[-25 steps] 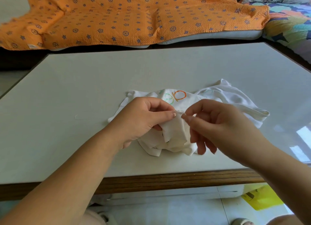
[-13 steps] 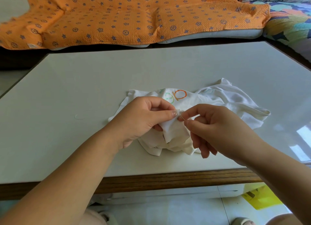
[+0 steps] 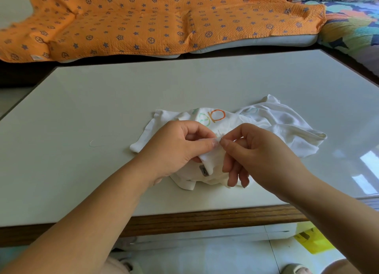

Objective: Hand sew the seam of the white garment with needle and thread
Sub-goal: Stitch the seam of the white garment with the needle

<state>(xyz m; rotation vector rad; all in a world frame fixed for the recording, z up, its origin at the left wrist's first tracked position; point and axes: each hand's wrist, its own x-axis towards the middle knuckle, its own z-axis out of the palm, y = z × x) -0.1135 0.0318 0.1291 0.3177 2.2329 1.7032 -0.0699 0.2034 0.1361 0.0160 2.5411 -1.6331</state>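
White and crumpled, the garment (image 3: 276, 122) lies on the table (image 3: 102, 99), where the left hand (image 3: 178, 144) pinches up a fold and the right hand (image 3: 260, 150) pinches the thin needle (image 3: 219, 133) sticking up there.

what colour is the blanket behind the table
The quilted blanket is orange with blue stars and circles, head view.

Soft, matt cloth is seen in the white garment (image 3: 287, 126), smooth but creased. A thin metal needle (image 3: 219, 133) is just made out against it. The table top (image 3: 102, 101) is shown smooth and glossy, with window light mirrored in it, and a grained brown wooden edge (image 3: 205, 218) is picked out below. Crinkled, rough-textured cloth is seen in the orange blanket (image 3: 143, 17).
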